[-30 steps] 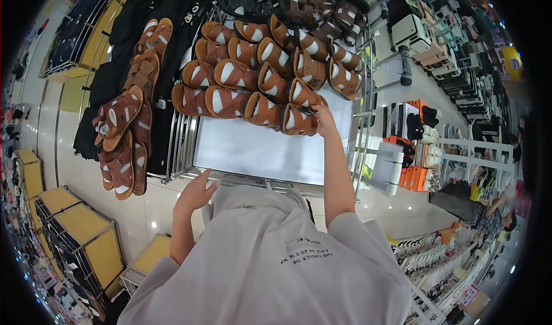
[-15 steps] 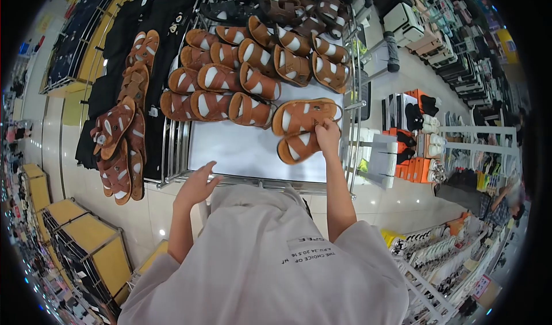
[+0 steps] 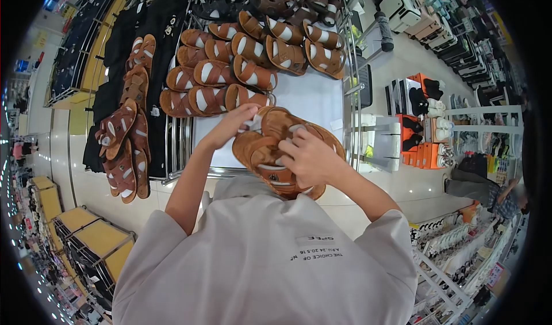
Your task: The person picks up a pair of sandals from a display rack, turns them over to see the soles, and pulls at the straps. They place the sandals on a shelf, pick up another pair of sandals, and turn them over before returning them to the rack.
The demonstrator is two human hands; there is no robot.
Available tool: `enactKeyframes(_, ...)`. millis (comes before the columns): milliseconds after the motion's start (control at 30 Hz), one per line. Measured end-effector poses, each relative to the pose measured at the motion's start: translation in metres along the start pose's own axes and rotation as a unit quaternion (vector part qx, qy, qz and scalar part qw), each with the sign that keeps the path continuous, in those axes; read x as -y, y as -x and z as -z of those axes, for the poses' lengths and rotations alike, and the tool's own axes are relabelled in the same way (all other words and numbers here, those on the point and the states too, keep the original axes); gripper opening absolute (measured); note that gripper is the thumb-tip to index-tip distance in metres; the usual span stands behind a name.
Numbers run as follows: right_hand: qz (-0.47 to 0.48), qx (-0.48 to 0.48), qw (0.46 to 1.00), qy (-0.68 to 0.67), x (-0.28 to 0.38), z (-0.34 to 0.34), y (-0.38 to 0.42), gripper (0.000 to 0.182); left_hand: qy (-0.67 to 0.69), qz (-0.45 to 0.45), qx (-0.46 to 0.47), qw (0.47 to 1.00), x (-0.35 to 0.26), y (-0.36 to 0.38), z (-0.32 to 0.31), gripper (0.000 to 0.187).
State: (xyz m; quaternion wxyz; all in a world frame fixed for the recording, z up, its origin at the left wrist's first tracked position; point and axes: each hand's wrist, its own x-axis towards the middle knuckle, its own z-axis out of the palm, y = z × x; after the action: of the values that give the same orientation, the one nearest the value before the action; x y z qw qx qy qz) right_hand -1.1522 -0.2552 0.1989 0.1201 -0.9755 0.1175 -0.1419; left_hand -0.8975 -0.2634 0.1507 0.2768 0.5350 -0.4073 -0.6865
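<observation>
A pair of brown sandals (image 3: 264, 146) with white stuffing under the straps is held up close to my chest, over the front edge of the rack. My right hand (image 3: 310, 158) is closed on the sandals, its fingers bent over the straps and white stuffing. At their far left end my left hand (image 3: 233, 123) grips them, its fingertips by the white stuffing; part of that grip is hidden. Just beyond, rows of brown sandals (image 3: 210, 100) lie on the white shelf (image 3: 310, 98) of the metal rack.
Dark sandals (image 3: 270, 0) fill the rack's far end. More brown sandals (image 3: 138, 135) lie on black clothing (image 3: 161, 83) to the left. A metal rail (image 3: 352, 89) bounds the right side. Shoes on orange boxes (image 3: 411, 142) stand farther right, and a person (image 3: 489, 195) is at the far right.
The pair of sandals has come off the shelf towards my chest in my right hand. My left hand has moved from the shelf's front edge up to the sandals and taken hold.
</observation>
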Motion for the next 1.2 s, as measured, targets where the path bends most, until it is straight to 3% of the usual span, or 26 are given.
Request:
enactKeyframes(67, 0.015, -0.010, 1.000, 0.007, 0.004, -0.003, -0.003, 0.017, -0.032, -0.056, -0.007, 0.998, 0.006, 0.009, -0.014, 0.046)
enactKeyframes(200, 0.044, -0.049, 0.998, -0.013, 0.014, -0.009, -0.009, 0.015, 0.081, -0.076, -0.048, 0.993, 0.034, 0.021, -0.023, 0.037)
enactKeyframes(267, 0.037, -0.029, 0.999, -0.025, 0.016, -0.007, -0.005, 0.019, 0.039, -0.091, -0.084, 0.991, 0.039, 0.031, -0.020, 0.036)
enactKeyframes(367, -0.053, -0.190, 0.973, -0.116, 0.011, 0.018, 0.008, 0.033, 0.056, -0.105, -0.128, 0.985, 0.043, 0.048, -0.020, 0.034)
enactKeyframes(433, -0.174, -0.303, 0.934, -0.081, -0.004, 0.007, 0.040, 0.052, 0.097, -0.115, -0.159, 0.976, 0.041, 0.058, -0.020, 0.033)
enactKeyframes(533, -0.422, -0.335, 0.820, -0.191, -0.010, -0.023, 0.073, 0.052, 0.123, -0.080, -0.192, 0.970, 0.036, 0.075, -0.018, 0.033)
enactKeyframes(567, -0.442, -0.333, 0.755, -0.351, -0.008, -0.034, 0.077, 0.055, 0.123, -0.089, -0.194, 0.969, 0.037, 0.077, -0.017, 0.033)
enactKeyframes(633, -0.438, -0.300, 0.559, -0.638, 0.003, -0.041, 0.071, 0.061, 0.121, -0.106, -0.199, 0.967, 0.032, 0.084, -0.016, 0.033)
enactKeyframes(667, -0.422, -0.317, 0.507, -0.681, 0.015, -0.043, 0.068, 0.061, 0.083, -0.117, -0.206, 0.968, 0.027, 0.089, -0.017, 0.034)
enactKeyframes(767, -0.458, -0.326, 0.464, -0.685, 0.033, -0.036, 0.062, 0.059, 0.062, -0.127, -0.230, 0.963, 0.011, 0.102, -0.021, 0.035)
enactKeyframes(900, -0.461, -0.319, 0.495, -0.664, 0.051, -0.046, 0.066, 0.056, 0.104, -0.071, -0.231, 0.965, 0.020, 0.113, -0.016, 0.046)
enactKeyframes(933, -0.461, -0.320, 0.470, -0.682, 0.054, -0.044, 0.064, 0.051, 0.113, -0.060, -0.212, 0.969, 0.019, 0.117, -0.017, 0.051)
enactKeyframes(1033, -0.447, -0.307, 0.469, -0.697, 0.049, -0.051, 0.067, 0.051, 0.132, -0.052, -0.195, 0.970, 0.024, 0.122, -0.016, 0.052)
enactKeyframes(1133, -0.437, -0.335, 0.456, -0.699, 0.048, -0.067, 0.064, 0.056, 0.098, -0.071, -0.191, 0.974, 0.036, 0.126, -0.012, 0.054)
enactKeyframes(1200, -0.444, -0.342, 0.428, -0.709, 0.052, -0.079, 0.065, 0.055, 0.170, -0.095, -0.161, 0.968, 0.043, 0.125, -0.012, 0.055)
